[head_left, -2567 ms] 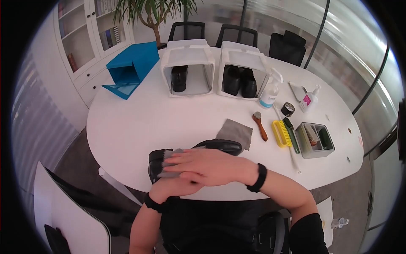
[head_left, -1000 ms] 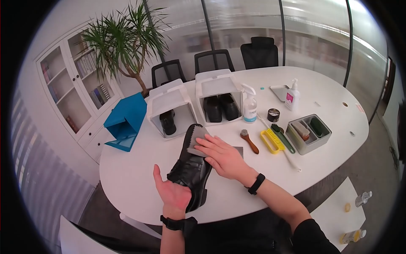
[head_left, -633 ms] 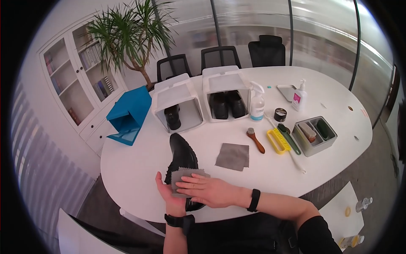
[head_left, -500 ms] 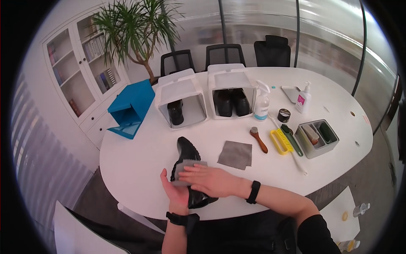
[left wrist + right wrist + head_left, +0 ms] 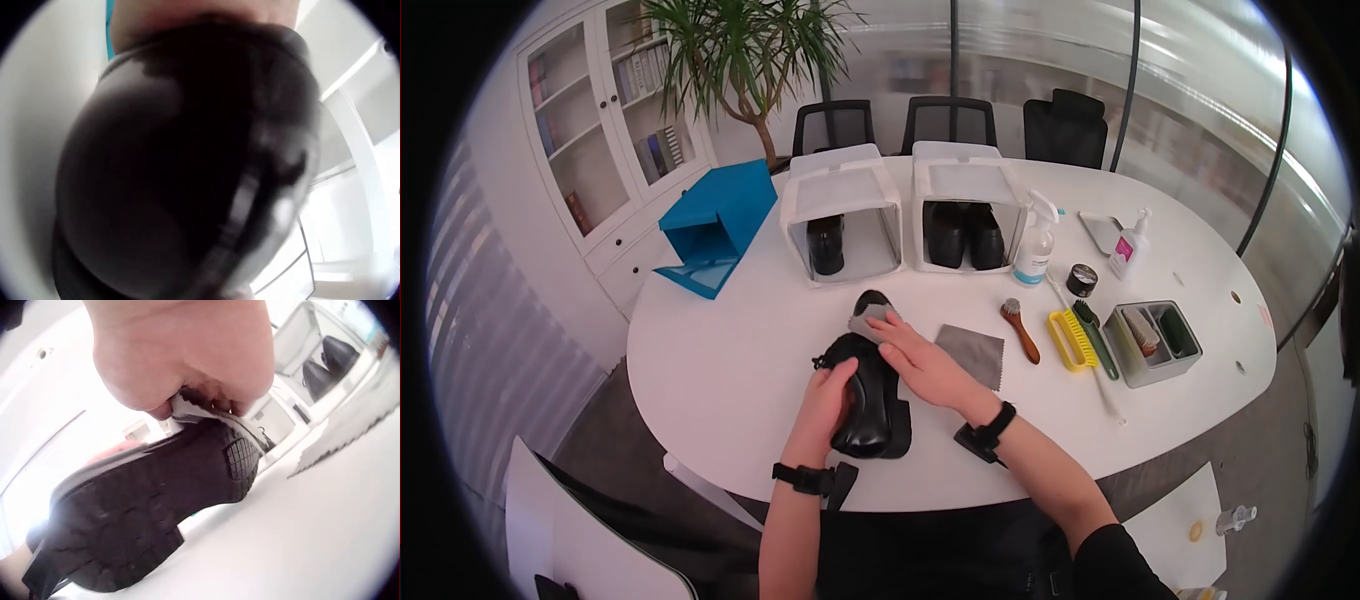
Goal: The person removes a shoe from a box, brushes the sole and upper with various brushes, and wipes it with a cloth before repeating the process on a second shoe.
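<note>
A glossy black leather shoe (image 5: 865,410) is tilted on its side close over the near part of the white table, its dark treaded sole facing right; the right wrist view shows that tread along its length. My left hand (image 5: 825,400) holds the shoe from the left, thumb along its upper, with the other fingers hidden behind it. In the left wrist view the shoe's rounded near end (image 5: 175,175) fills most of the picture. My right hand (image 5: 925,365) holds a grey zigzag-edged cloth (image 5: 867,322) against the shoe's far end; the cloth shows bunched under the fingers.
A second grey cloth (image 5: 972,355) lies right of the shoe. Beyond it are a wooden-handled brush (image 5: 1022,335), yellow brush (image 5: 1070,340), green brush (image 5: 1097,340), black tin (image 5: 1082,280) and metal box (image 5: 1155,370). Two white shoe boxes (image 5: 840,180) and a blue box (image 5: 720,215) stand behind.
My right hand has slid the cloth from the shoe's middle to its far end. The shoe has rolled further over, and my left thumb has come down onto its side.
</note>
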`<state>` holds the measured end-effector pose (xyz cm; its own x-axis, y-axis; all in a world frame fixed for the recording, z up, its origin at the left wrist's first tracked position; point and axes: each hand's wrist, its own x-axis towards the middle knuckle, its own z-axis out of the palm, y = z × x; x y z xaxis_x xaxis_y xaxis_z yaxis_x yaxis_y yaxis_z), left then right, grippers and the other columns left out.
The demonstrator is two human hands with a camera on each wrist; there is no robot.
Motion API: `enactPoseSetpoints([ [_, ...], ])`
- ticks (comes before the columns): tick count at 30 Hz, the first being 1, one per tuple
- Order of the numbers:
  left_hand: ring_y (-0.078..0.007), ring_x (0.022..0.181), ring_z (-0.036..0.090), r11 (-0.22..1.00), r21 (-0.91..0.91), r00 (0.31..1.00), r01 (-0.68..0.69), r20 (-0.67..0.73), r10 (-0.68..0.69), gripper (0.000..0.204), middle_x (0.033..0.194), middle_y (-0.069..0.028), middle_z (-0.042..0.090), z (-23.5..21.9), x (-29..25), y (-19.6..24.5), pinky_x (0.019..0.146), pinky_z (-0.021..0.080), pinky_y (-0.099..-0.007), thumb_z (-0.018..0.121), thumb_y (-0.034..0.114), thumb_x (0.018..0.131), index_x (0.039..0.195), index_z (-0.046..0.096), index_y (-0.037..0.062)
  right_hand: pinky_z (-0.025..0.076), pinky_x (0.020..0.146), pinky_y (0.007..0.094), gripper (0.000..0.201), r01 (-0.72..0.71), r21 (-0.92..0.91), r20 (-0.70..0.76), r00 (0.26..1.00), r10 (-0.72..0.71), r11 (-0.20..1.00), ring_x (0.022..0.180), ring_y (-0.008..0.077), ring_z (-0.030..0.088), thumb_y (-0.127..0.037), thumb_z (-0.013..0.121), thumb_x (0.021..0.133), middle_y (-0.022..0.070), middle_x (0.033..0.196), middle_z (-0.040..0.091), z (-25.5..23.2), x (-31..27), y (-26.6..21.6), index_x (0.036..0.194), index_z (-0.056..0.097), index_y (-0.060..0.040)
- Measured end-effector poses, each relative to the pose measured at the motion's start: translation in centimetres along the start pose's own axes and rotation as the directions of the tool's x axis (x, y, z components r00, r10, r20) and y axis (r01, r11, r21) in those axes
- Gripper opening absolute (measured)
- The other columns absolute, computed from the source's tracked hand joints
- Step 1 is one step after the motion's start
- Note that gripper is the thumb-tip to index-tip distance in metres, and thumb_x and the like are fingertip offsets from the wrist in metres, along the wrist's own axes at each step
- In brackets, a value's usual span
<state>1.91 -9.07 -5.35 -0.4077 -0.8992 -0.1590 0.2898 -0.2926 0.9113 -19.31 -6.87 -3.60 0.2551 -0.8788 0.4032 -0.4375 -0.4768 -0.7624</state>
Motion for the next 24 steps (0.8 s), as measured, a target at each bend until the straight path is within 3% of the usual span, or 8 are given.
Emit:
enactPoseSetpoints([
  [1,-0.0213,0.108,0.070,0.999,0.011,0.988,0.050,-0.147,-0.048,0.033,0.115,-0.0084,0.074,0.2,0.5,0.1,0.096,0.055,-0.0371,0.062,0.024,0.102,0.125,0.065,0.0003,0.030,0.126,0.0442,0.045,-0.006,-0.002,0.008,1.000,0.006,1.000,0.155,0.0383,0.030,-0.025,0.044,0.111,0.0167,0.159,0.048,-0.1,-1.1,-0.7,0.149,0.052,-0.0020],
  [2,-0.0213,0.108,0.070,0.999,0.004,0.988,0.051,-0.146,-0.050,0.033,0.115,-0.0084,0.074,0.8,0.6,-0.3,0.096,0.055,-0.0371,0.062,0.024,0.102,0.125,0.065,0.0003,0.029,0.126,0.0447,0.046,0.000,-0.021,0.044,0.999,0.001,1.000,0.155,0.0385,0.030,-0.024,0.045,0.111,0.0166,0.159,0.047,-0.2,-2.3,-1.7,0.150,0.050,-0.0016],
  [4,-0.0242,0.107,0.069,0.911,-0.404,0.994,-0.077,-0.104,0.038,0.034,0.114,-0.0087,0.074,2.0,1.0,-1.2,0.094,0.054,-0.0386,0.064,0.029,0.100,0.121,0.067,0.0023,0.029,0.126,0.0443,0.047,0.129,-0.178,0.125,0.986,-0.108,0.976,0.155,0.0355,0.031,-0.022,0.048,0.110,0.0153,0.162,0.044,0.5,-5.1,-2.6,0.152,0.049,-0.0027],
  [6,-0.0264,0.111,0.067,0.927,-0.374,0.984,-0.036,-0.175,-0.032,0.038,0.120,-0.0083,0.072,1.3,1.6,-2.1,0.099,0.052,-0.0411,0.063,0.033,0.100,0.122,0.066,0.0033,0.029,0.127,0.0444,0.048,0.260,-0.339,0.275,0.947,-0.169,0.904,0.155,0.0333,0.033,-0.024,0.050,0.110,0.0149,0.163,0.042,0.3,-7.6,-4.7,0.154,0.048,-0.0051],
  [9,-0.0247,0.116,0.064,0.884,-0.460,0.970,-0.089,-0.240,-0.027,0.040,0.126,-0.0079,0.070,2.8,0.3,-2.0,0.103,0.050,-0.0407,0.063,0.037,0.100,0.122,0.064,0.0040,0.026,0.128,0.0454,0.049,0.291,-0.365,0.400,0.907,-0.133,0.885,0.155,0.0318,0.032,-0.025,0.049,0.110,0.0123,0.165,0.039,-0.1,-10.1,-5.9,0.157,0.045,-0.0098],
  [13,-0.0244,0.115,0.065,0.911,-0.412,0.970,-0.023,-0.229,-0.078,0.039,0.124,-0.0083,0.070,1.9,0.8,-2.9,0.103,0.050,-0.0397,0.062,0.037,0.102,0.122,0.064,0.0033,0.027,0.128,0.0467,0.050,0.279,-0.353,0.355,0.923,-0.148,0.893,0.154,0.0338,0.034,-0.026,0.049,0.110,0.0163,0.163,0.041,-0.5,-8.5,-4.6,0.155,0.046,-0.0046],
  [18,-0.0200,0.113,0.065,0.889,-0.381,0.963,-0.253,-0.189,0.193,0.033,0.121,-0.0078,0.069,1.4,1.8,-4.4,0.099,0.051,-0.0357,0.058,0.028,0.107,0.125,0.061,0.0012,0.028,0.127,0.0456,0.052,0.254,-0.379,0.209,0.960,-0.185,0.890,0.154,0.0346,0.033,-0.029,0.046,0.111,0.0187,0.163,0.041,-0.2,-2.8,-1.2,0.154,0.044,0.0006],
  [24,-0.0196,0.113,0.065,0.914,-0.333,0.965,-0.233,-0.197,0.175,0.031,0.123,-0.0088,0.068,1.1,2.0,-4.3,0.099,0.051,-0.0351,0.057,0.026,0.107,0.125,0.060,0.0008,0.031,0.125,0.0449,0.049,0.160,-0.398,0.124,0.985,-0.119,0.904,0.152,0.0369,0.036,-0.028,0.044,0.111,0.0192,0.161,0.043,1.0,4.8,0.5,0.148,0.051,0.0025],
])
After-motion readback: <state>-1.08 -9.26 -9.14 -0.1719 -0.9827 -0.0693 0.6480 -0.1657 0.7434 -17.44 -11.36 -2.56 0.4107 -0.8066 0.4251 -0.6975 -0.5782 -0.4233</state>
